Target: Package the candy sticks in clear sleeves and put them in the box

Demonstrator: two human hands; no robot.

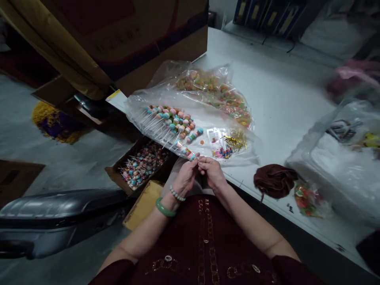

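My left hand, with a green bangle and a bead bracelet at the wrist, is closed on the end of a candy skewer in a clear sleeve. My right hand pinches the same end of the sleeve, fingertips meeting the left hand's. Both hands hover at the table's near edge. Just beyond them, a row of finished candy skewers lies on a clear plastic sheet. A small packet of gold twist ties lies on the sheet to the right.
A clear bag of loose candies sits farther back. A cardboard box of wrapped skewers stands on the floor at left. A brown cloth, small candy bag and large white plastic bags lie to the right.
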